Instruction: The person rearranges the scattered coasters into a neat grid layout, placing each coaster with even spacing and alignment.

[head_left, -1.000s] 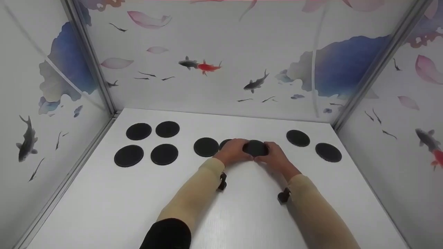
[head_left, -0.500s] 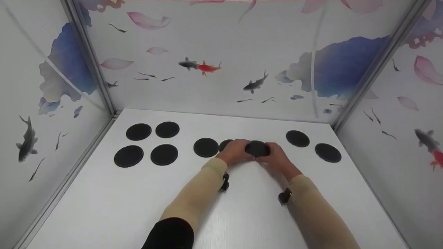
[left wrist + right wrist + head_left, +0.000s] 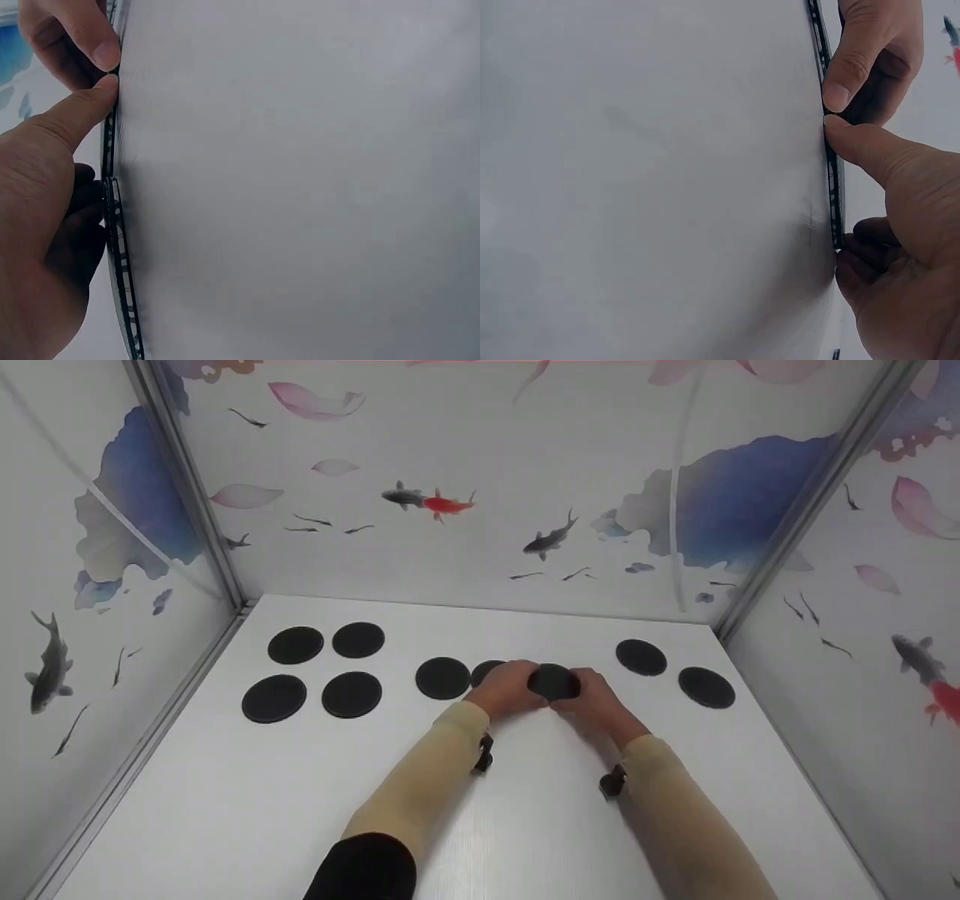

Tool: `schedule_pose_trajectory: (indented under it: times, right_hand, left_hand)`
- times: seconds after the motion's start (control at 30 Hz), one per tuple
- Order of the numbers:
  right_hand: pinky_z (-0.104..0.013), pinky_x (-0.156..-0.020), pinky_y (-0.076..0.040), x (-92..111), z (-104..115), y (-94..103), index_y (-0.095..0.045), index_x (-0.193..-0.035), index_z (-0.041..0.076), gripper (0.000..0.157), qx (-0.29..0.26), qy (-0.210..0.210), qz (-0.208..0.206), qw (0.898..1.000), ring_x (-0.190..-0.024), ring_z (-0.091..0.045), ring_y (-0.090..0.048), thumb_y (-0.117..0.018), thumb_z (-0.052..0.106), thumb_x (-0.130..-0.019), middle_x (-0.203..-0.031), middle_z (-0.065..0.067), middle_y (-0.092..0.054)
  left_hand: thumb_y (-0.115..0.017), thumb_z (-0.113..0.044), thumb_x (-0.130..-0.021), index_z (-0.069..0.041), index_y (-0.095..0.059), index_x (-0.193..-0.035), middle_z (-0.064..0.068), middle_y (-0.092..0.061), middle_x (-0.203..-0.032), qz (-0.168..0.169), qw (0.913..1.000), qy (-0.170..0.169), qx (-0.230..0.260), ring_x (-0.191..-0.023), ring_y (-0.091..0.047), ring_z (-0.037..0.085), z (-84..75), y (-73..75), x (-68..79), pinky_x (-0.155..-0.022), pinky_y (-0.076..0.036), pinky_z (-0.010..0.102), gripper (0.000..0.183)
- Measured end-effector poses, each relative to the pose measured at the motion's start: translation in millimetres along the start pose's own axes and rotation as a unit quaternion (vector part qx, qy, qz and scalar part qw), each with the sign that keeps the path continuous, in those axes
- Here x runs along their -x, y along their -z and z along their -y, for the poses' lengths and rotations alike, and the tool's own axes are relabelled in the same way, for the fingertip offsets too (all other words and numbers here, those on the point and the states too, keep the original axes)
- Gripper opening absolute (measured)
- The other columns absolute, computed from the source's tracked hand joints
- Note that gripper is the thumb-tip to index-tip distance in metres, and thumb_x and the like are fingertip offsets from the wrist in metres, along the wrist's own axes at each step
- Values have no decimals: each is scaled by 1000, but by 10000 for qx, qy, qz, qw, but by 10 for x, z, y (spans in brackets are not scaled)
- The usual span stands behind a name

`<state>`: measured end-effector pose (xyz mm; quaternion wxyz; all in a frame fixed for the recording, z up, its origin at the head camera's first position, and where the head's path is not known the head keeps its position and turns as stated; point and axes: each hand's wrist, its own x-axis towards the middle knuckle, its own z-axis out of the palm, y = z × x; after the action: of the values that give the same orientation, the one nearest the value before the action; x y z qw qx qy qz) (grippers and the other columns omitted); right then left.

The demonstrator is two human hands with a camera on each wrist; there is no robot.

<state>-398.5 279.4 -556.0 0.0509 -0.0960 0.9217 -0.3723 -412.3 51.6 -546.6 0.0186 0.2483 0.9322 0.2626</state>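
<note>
A flat black round disc (image 3: 553,682) lies between my two hands right of the table's middle. My left hand (image 3: 510,688) holds its left side and my right hand (image 3: 598,701) its right side. The thumbs meet at the near edge, and the fingers curl along the sides. In the left wrist view the left thumb (image 3: 94,97) presses the thin rim. The right thumb (image 3: 844,127) does likewise in the right wrist view. A second disc (image 3: 485,671) is partly hidden behind the left hand, and another disc (image 3: 442,678) lies just left of it.
Several matching discs (image 3: 352,694) form a group at the left of the white table (image 3: 517,810). Two more discs, one farther back (image 3: 641,658) and one nearer the right edge (image 3: 706,688), lie at the right. Printed panels (image 3: 465,555) enclose the back and sides.
The head view shifts slightly. Both hands keep hold of the disc, which has moved very slightly to the right against the table. The other discs stay put.
</note>
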Motion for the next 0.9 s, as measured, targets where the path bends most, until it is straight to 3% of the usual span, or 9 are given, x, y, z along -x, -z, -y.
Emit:
schedule_pose_trajectory:
  times: [0.4,0.6,0.73,0.9]
  right_hand:
    - [-58,-127,-38,43,16,10,-57,-151,2,71,36,-8,13,10000,-147,-40,-53,-92,23,-93,-152,-19,-60]
    - [-57,-128,-35,179,-130,93,-52,-156,-2,79,-26,25,-101,9999,-152,-42,-48,-90,30,-95,-159,-23,-55]
    - [-58,-131,-29,262,-225,197,-45,-162,-5,85,-54,-23,-275,9996,-159,-46,-38,-85,38,-100,-166,-28,-46]
    - [-60,-128,-34,340,-337,481,-47,-161,-5,75,-159,-85,-732,9972,-154,-49,-42,-77,37,-106,-165,-30,-45]
  left_hand:
    - [-85,-43,-97,-12,-71,-134,1,-73,-123,30,9996,179,205,-115,-69,20,29,16,46,-106,-55,38,50]
    - [-89,-39,-95,-11,-69,-138,3,-72,-129,191,9991,33,374,-118,-68,20,-5,53,83,-107,-54,39,55]
    - [-88,-38,-97,-8,-68,-141,5,-69,-131,159,9996,11,221,-122,-65,21,121,168,202,-109,-53,40,58]
    - [-82,-42,-102,-9,-69,-145,6,-66,-143,216,9997,-1,-148,-131,-61,23,323,357,345,-113,-51,41,55]
